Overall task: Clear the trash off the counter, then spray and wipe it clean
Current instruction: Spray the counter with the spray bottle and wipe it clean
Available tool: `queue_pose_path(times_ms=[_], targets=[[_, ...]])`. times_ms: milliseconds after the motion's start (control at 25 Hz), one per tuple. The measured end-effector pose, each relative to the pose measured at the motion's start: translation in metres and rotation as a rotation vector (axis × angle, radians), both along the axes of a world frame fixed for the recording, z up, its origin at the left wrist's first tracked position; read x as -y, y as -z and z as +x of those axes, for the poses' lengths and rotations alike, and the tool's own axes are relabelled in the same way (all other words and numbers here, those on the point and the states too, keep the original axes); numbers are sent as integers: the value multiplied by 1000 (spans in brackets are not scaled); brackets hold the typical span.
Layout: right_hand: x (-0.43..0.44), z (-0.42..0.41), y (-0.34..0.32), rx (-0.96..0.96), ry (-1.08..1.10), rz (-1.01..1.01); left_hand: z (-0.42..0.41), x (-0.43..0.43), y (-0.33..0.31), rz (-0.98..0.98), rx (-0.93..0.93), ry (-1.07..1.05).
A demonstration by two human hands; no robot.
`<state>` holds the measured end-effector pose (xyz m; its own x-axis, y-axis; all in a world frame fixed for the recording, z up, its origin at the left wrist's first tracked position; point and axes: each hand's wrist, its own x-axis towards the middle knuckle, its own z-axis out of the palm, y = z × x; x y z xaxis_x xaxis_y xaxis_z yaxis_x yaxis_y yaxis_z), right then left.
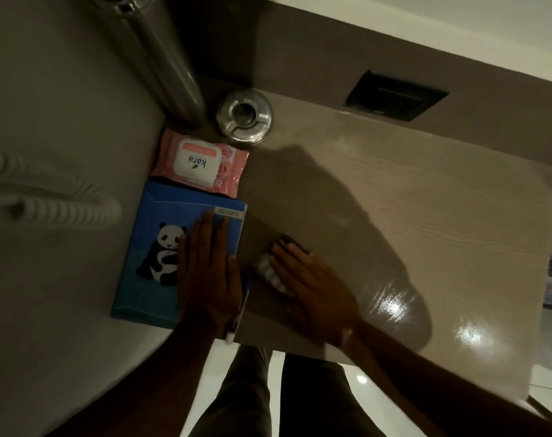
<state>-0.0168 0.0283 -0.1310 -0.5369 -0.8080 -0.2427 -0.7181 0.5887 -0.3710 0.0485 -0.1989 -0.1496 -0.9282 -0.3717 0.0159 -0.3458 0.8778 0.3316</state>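
A wood-grain counter fills the middle of the view. My left hand lies flat, fingers together, on a blue flat box with a panda picture at the counter's left edge. My right hand is just to its right, fingers curled over a silvery blister strip of white pills; something dark shows under the fingertips. A thin purple and white stick, a pen or a brush, lies between my two hands along the blue box's side.
A pink pack of wet wipes lies behind the blue box. Behind it stand a round steel ashtray and a steel bottle. A black socket panel sits in the back wall. A coiled white cord is at left.
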Motion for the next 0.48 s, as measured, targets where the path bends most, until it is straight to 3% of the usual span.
queue_pose_path(times_ms=[120,320,400,480], targets=[[-64,-20,-4,-52,228,-66,0,0,-2,-14,12,18],[-92,-146,5,-202,965,-50,0,1,-3,-17,39,36],[-60,-179,7,-210,1050,-55,0,0,-2,-26,36,35],[-18,-183,2,-205,971,-68,0,0,0,-31,46,28]])
